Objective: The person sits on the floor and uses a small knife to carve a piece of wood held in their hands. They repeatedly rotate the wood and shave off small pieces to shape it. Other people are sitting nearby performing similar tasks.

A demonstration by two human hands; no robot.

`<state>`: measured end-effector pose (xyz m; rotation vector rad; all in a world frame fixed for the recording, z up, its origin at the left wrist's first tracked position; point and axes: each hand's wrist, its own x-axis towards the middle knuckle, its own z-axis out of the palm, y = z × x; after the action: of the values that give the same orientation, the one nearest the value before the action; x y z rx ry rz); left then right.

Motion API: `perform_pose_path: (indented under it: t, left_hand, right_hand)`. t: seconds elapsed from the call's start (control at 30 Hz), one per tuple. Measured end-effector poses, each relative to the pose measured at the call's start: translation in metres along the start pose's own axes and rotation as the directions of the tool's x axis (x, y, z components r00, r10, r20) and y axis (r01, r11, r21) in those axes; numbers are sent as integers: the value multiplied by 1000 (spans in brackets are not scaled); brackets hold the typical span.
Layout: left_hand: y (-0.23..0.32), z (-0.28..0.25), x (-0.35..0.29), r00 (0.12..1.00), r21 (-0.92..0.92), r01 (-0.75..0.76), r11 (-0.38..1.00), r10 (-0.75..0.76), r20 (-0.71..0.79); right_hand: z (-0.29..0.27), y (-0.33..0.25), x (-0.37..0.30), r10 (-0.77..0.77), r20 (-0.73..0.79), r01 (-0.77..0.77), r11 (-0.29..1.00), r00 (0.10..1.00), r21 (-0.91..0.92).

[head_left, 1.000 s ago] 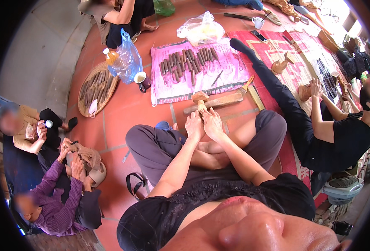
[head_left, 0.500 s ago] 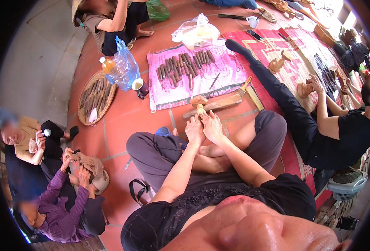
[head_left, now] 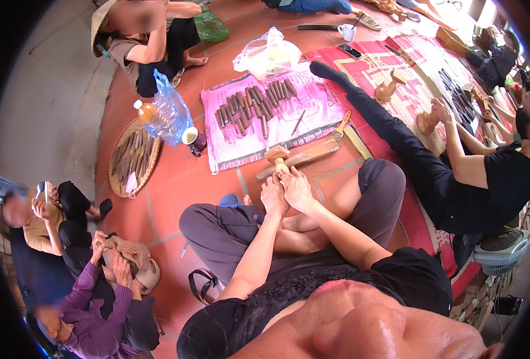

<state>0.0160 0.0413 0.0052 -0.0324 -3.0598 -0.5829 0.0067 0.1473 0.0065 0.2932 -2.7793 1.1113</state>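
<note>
Head view, left hand and right hand gripping a carved wooden piece, wooden beam just beyond them, dark-handled tools on pink sheet farther ahead.

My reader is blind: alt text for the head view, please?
A person's left hand and right hand grip a pale, flared wooden piece near a long wooden block. Beyond lie brown cylindrical tool handles on a pink sheet.

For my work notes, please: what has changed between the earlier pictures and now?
The view turned, so the pink cloth appears farther left. At left, the tan-clad co-worker's hand moved nearer that person's head. The left hand and right hand stayed on the wooden piece; neither visibly let go.
</note>
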Motion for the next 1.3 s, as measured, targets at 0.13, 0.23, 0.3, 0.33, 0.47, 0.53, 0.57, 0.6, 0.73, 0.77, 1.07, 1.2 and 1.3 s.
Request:
perform_pose_path:
  t: [0.13, 0.23, 0.3, 0.33, 0.47, 0.53, 0.57, 0.6, 0.73, 0.77, 1.07, 1.2, 1.3]
  left_hand:
    - [1, 1, -1, 1000, 42, 12, 999, -11, -8]
    - [16, -14, 2, 998, 27, 14, 1000, -16, 67]
    - [17, -19, 0, 997, 23, -2, 1000, 1, 72]
    - [14, -17, -2, 998, 17, 12, 1000, -13, 62]
    - [7, -8, -3, 999, -12, 22, 1000, -22, 27]
    - [2, -5, -2, 1000, 19, -1, 1000, 1, 20]
    - [3, -5, -2, 1000, 6, 10, 1000, -11, 24]
    - [3, -5, -3, 999, -7, 24, 1000, -24, 28]
    - [14, -17, 2, 999, 5, 29, 1000, -30, 43]
    - [12, -15, 2, 998, 22, 15, 1000, -16, 58]
    - [4, -9, -4, 1000, -31, 24, 999, -23, 18]
    - [10, -12, -4, 998, -35, 37, 999, -35, 43]
    - [4, -13, 1, 991, -50, 93, 994, -88, 98]
  right_hand:
    - [-2, 2, 20, -25, 15, 26, 999, 1000, -22]
    - [4, 17, 39, -30, 7, 30, 999, 1000, -42]
    - [5, 17, 34, -53, -33, 51, 997, 998, -58]
    - [5, 13, 30, -68, -49, 65, 996, 996, -65]
    - [0, 6, 0, -15, 42, 19, 995, 999, -102]
    - [2, 8, -3, -26, 31, 29, 993, 999, -110]
    - [2, 9, 0, -35, 26, 38, 992, 999, -117]
    - [3, 10, 3, -46, 23, 48, 991, 999, -124]
    - [6, 16, 35, 22, 27, -20, 995, 999, -97]
    - [6, 16, 36, 27, 33, -23, 994, 999, -110]
    - [-1, 7, 0, -28, 92, 38, 993, 995, -110]
    - [0, 11, 25, -29, 73, 37, 993, 997, -116]
    - [5, 10, 32, -29, 77, 39, 991, 997, -127]
